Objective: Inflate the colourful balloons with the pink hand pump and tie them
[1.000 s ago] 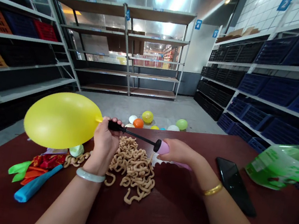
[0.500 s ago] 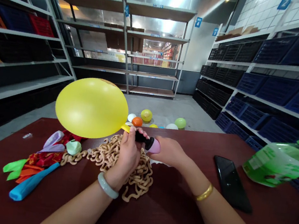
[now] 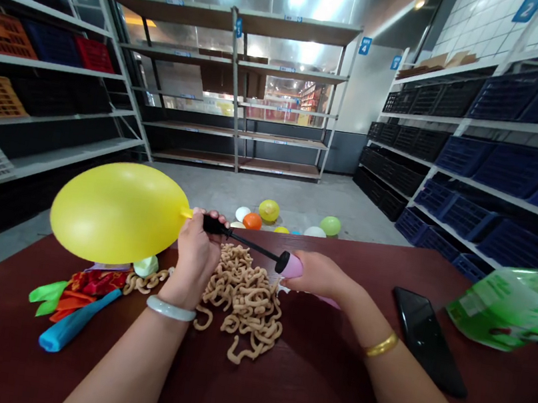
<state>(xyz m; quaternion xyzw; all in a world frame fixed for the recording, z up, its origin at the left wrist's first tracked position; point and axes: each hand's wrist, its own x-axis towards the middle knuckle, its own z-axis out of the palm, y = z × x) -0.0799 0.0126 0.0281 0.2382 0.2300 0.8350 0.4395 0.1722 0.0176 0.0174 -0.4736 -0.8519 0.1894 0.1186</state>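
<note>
A large yellow balloon (image 3: pixel 118 213) is blown up, its neck fitted at the black nozzle end of a hand pump (image 3: pixel 292 267). My left hand (image 3: pixel 198 248) is closed around the balloon's neck and the pump's black end. My right hand (image 3: pixel 321 277) grips the pump's pink body, and the thin black rod between the hands is drawn out. Below them lies a heap of tan curly snack-like pieces (image 3: pixel 251 300). Left of the heap are a blue uninflated balloon (image 3: pixel 79 321), an orange-red patterned cloth bundle (image 3: pixel 98 282) and a pale green piece (image 3: pixel 145 266).
A black phone (image 3: pixel 427 340) and a green-labelled bottle (image 3: pixel 511 305) stand on the right of the dark red table (image 3: pixel 322 384). Several balloons (image 3: pixel 269 210) lie on the floor beyond. Shelves (image 3: pixel 278 139) with crates (image 3: pixel 473 218) line the room.
My left hand has moved left with the yellow balloon, away from my right hand. The pump's rod, hidden before, now shows stretched between the hands. The whole view has shifted slightly.
</note>
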